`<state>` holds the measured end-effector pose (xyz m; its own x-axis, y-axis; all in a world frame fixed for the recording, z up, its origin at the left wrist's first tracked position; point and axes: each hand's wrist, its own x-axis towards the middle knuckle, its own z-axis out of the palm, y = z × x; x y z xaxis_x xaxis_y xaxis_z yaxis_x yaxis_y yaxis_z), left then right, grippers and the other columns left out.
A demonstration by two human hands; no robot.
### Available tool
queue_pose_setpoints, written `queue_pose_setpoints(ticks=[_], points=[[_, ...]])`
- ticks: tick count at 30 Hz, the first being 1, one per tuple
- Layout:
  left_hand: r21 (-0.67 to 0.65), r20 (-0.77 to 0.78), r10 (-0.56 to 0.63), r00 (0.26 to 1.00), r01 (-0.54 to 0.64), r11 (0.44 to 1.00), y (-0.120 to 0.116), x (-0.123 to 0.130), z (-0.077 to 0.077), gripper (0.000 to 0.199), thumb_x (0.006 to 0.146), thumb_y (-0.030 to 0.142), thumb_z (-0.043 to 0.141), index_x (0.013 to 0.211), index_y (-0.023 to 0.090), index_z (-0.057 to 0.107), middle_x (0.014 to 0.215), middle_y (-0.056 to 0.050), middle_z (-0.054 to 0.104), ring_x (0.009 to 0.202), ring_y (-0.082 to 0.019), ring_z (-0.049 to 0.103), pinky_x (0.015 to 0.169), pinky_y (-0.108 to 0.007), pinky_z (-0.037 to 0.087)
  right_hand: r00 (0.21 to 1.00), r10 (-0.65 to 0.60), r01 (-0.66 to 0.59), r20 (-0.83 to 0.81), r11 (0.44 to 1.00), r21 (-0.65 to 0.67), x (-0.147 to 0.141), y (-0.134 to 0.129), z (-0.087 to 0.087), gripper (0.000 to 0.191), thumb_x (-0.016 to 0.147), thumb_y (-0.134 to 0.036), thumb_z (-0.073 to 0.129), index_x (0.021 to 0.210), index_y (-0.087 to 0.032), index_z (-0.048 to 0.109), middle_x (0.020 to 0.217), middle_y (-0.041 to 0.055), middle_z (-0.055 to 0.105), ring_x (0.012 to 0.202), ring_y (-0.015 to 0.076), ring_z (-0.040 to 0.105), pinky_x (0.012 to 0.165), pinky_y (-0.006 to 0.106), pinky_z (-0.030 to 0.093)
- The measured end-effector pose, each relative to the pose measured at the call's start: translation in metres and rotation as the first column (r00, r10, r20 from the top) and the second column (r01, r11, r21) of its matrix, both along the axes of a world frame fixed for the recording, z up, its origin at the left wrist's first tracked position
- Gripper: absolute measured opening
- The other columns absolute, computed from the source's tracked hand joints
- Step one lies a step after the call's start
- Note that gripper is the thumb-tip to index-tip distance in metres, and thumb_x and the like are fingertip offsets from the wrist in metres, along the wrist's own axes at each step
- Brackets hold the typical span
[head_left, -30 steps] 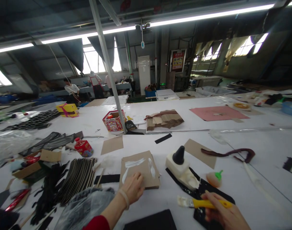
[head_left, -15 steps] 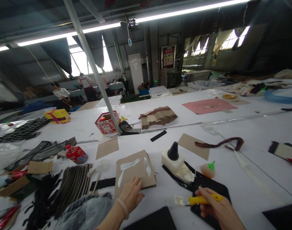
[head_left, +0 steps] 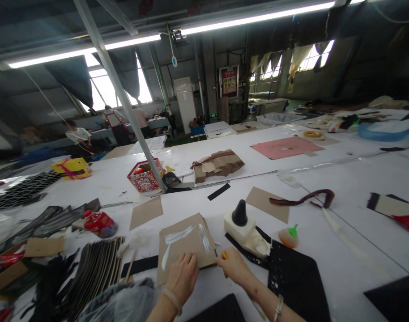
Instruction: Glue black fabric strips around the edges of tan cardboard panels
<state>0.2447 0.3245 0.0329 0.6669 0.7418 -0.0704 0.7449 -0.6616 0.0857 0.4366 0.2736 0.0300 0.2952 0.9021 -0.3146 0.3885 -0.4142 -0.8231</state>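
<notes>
- Head view: left hand lies flat and open on the near edge of the card, pinning it to the surface near its front edge.
- Right hand is closed around the yellow brush handle, just beside the card's right edge; bristles hidden.
- White glue streaks sit on the card, close to the left fingers: they could smear or stick if the hand slides.
- Glue bottle stands just past the right hand on the black mat; a wide elbow swing might tip it.
- Card stack under the top sheet could shift.
</notes>
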Motion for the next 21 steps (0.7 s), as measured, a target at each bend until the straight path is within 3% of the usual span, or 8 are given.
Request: queue_pose_setpoints(ticks=[8,21], points=[[-0.020,0.053,0.005,0.999,-0.004,1.000,0.001,-0.002,-0.002,0.015,0.086,0.020,0.040,0.093,0.023,0.053,0.101,-0.003,0.060,0.098,-0.022,0.054,0.075,-0.032,0.046,0.989,-0.100,0.089,-0.111,0.991,-0.104,-0.001,0.013,-0.028,0.016,0.063,-0.011,0.045,0.051,-0.021,0.047,0.038,-0.0052,0.051,0.024,0.0085,0.033,0.026,0.021,0.021],[-0.058,0.117,0.029,0.993,-0.022,0.998,0.000,-0.002,-0.002,0.017,0.086,0.021,0.040,0.098,0.025,0.051,0.110,-0.002,0.058,0.104,-0.022,0.052,0.076,-0.031,0.046,0.964,-0.094,0.076,-0.249,0.994,-0.081,0.001,0.019,-0.033,0.009,0.052,-0.018,0.046,0.044,-0.021,0.045,0.033,-0.0048,0.044,0.024,0.0076,0.026,0.028,0.021,0.015]])
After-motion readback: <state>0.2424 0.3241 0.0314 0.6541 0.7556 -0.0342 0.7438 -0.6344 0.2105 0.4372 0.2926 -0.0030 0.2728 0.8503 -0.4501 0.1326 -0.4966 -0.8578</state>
